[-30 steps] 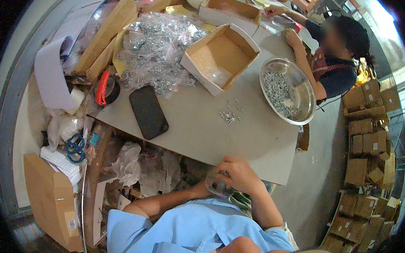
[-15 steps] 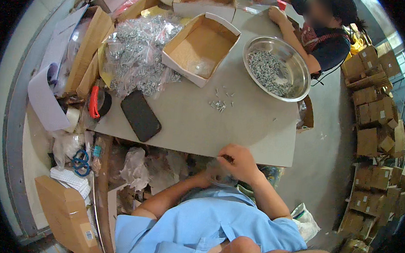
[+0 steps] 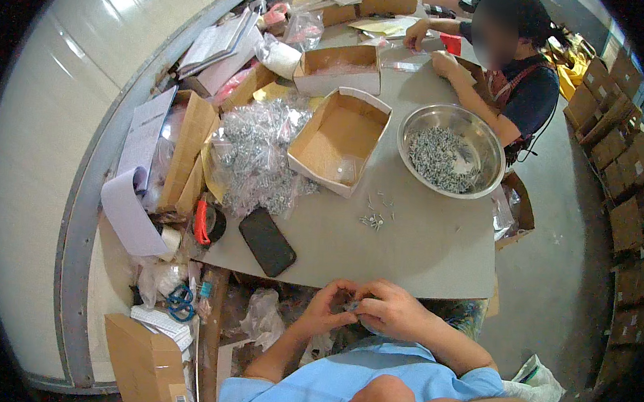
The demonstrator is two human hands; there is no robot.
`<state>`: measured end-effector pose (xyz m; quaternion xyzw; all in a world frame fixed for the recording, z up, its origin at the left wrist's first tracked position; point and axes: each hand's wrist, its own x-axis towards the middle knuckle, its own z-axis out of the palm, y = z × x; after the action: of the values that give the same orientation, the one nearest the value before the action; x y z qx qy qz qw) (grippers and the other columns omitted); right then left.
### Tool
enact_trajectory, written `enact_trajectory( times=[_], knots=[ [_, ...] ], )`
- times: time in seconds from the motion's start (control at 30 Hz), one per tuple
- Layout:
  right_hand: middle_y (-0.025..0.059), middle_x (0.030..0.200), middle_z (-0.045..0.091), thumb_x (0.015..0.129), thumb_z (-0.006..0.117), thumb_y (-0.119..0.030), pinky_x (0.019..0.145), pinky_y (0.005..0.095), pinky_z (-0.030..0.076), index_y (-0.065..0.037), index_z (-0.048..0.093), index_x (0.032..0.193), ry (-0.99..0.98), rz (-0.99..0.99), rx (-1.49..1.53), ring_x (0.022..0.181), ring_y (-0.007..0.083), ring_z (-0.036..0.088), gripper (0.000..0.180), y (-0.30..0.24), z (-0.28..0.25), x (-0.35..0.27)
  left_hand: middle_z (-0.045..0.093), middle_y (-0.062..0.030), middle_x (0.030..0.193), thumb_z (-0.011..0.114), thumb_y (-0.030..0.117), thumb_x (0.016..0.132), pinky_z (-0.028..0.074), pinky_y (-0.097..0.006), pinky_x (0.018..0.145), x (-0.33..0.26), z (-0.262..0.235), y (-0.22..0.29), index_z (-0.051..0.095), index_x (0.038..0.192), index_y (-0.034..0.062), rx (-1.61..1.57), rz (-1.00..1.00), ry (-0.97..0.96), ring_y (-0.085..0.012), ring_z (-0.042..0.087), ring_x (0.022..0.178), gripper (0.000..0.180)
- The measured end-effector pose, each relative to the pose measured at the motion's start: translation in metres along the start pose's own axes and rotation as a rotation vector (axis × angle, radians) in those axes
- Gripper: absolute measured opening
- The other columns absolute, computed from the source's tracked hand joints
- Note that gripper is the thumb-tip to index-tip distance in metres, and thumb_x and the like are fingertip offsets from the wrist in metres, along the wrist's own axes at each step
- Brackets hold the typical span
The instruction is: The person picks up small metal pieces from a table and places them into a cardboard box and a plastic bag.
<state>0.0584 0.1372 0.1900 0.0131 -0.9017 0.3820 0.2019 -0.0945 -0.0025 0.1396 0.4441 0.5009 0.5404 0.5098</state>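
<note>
My left hand (image 3: 331, 307) and my right hand (image 3: 389, 310) are pressed together just below the near edge of the grey table (image 3: 421, 257), fingers closed around something small and clear that I cannot make out. On the table ahead lies a small cluster of loose screws (image 3: 376, 217). A steel bowl (image 3: 486, 133) full of screws stands at the right. An open cardboard box (image 3: 340, 140) sits at the middle, with a pile of small clear bags of screws (image 3: 255, 157) to its left.
A black phone (image 3: 267, 242) lies near the table's front left corner, beside a red-handled tool (image 3: 203, 222). Another person (image 3: 514, 73) works at the far right side. Cardboard boxes, papers and blue scissors (image 3: 180, 303) crowd the left; stacked cartons (image 3: 616, 144) line the right.
The view has tilted, so the table sits higher and nearer. My hands stay together at the table's near edge, working the small item. The other person's hands remain on the far end.
</note>
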Motion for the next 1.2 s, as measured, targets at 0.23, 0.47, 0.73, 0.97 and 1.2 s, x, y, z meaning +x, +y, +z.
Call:
enact_trajectory(
  times=[0.23,0.47,0.73,0.97,1.2],
  knots=[
    [0.0122,0.08,0.06,0.071,0.07,-0.009,0.064,0.0359,0.049,-0.003,0.056,0.084,0.07,0.492,0.18,0.077,0.0294,0.06,0.019,0.004,-0.014,-0.017,0.058,-0.0118,0.087,0.06,0.007,0.082,0.044,-0.032,0.065,0.026,0.02,-0.005,0.057,0.089,0.0014,0.428,0.278,0.173,-0.0243,0.054,0.074,0.01],
    [0.0129,0.081,0.057,0.075,0.064,-0.012,0.064,0.0413,0.045,-0.007,0.055,0.087,0.118,0.266,0.072,0.078,0.0343,0.055,0.016,0.022,-0.011,-0.028,0.057,-0.0139,0.086,0.057,0.009,0.085,0.045,-0.033,0.065,0.042,0.021,0.009,0.056,0.089,0.0008,0.609,0.247,0.107,-0.0251,0.056,0.073,0.009],
    [0.0127,0.079,0.055,0.078,0.057,-0.011,0.066,0.0399,0.044,-0.005,0.054,0.085,0.266,0.432,0.199,0.077,0.0315,0.054,0.009,0.052,-0.018,-0.045,0.054,-0.0028,0.069,0.056,0.011,0.087,0.041,-0.025,0.057,0.079,-0.068,0.081,0.056,0.08,0.0003,0.719,0.351,0.784,-0.0093,0.047,0.061,0.013],
    [0.0144,0.079,0.055,0.079,0.059,-0.014,0.066,0.0412,0.044,-0.004,0.056,0.084,0.308,0.548,-0.03,0.077,0.0342,0.054,0.012,0.066,-0.003,-0.044,0.062,-0.014,0.086,0.059,0.011,0.082,0.048,-0.033,0.066,0.181,-0.111,0.125,0.058,0.088,0.0003,0.909,0.415,0.486,-0.0253,0.061,0.078,0.012],
    [0.0154,0.08,0.056,0.078,0.06,-0.015,0.065,0.0427,0.044,-0.004,0.056,0.083,0.335,0.478,-0.003,0.078,0.0356,0.055,0.012,0.069,-0.002,-0.046,0.063,-0.017,0.091,0.064,0.011,0.071,0.046,-0.042,0.078,0.275,-0.157,0.037,0.062,0.091,0.004,1.518,0.069,-0.223,-0.0351,0.058,0.091,0.022]
  ],
)
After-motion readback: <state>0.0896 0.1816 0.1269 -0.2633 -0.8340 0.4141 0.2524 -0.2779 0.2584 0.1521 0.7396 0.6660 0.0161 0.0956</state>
